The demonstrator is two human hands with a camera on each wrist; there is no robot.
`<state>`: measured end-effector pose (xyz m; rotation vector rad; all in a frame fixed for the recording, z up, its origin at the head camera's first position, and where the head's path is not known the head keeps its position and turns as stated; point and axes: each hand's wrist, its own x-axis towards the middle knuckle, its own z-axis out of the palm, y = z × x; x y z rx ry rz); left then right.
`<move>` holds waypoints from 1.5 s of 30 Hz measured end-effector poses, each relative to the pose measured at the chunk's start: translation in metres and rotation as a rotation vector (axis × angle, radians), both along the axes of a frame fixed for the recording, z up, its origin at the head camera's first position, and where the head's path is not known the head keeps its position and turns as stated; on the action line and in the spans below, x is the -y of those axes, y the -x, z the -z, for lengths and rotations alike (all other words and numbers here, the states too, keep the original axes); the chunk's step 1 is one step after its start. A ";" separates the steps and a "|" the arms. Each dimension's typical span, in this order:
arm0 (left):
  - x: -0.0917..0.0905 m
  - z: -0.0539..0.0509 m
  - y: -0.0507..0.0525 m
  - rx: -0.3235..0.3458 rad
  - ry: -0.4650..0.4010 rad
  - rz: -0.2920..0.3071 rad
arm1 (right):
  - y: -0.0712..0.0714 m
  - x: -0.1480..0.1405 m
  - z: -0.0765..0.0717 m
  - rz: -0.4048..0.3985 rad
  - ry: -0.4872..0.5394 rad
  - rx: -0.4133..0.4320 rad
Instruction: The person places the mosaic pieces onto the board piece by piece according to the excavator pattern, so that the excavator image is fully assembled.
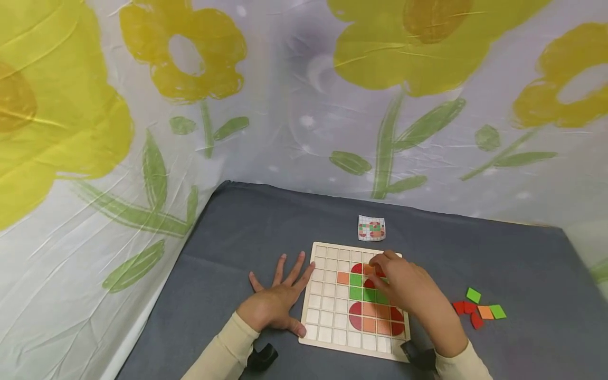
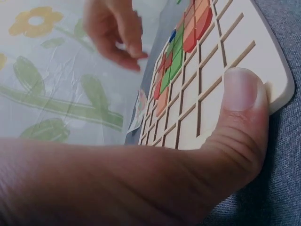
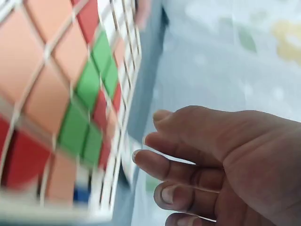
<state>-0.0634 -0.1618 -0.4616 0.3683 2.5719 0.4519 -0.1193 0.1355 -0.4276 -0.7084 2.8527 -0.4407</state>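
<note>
A wooden grid board lies on the dark cloth, partly filled with red, orange and green tiles. My left hand is spread at its left side, the thumb resting on the board's near-left corner in the left wrist view. My right hand hovers over the board's upper right part and hides some cells. In the right wrist view its fingers are loosely bent, and no tile shows between them. Green tiles run across the middle rows. Orange tiles with rounded red ones lie lower. A blue piece sits near one edge.
A small printed pattern card lies beyond the board's far edge. Several loose red, orange and green tiles are scattered on the cloth to the right. A flower-printed curtain hangs behind the table.
</note>
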 end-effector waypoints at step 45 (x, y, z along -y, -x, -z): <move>-0.008 -0.005 -0.002 -0.021 -0.034 -0.104 | -0.015 -0.116 0.019 0.528 0.045 0.039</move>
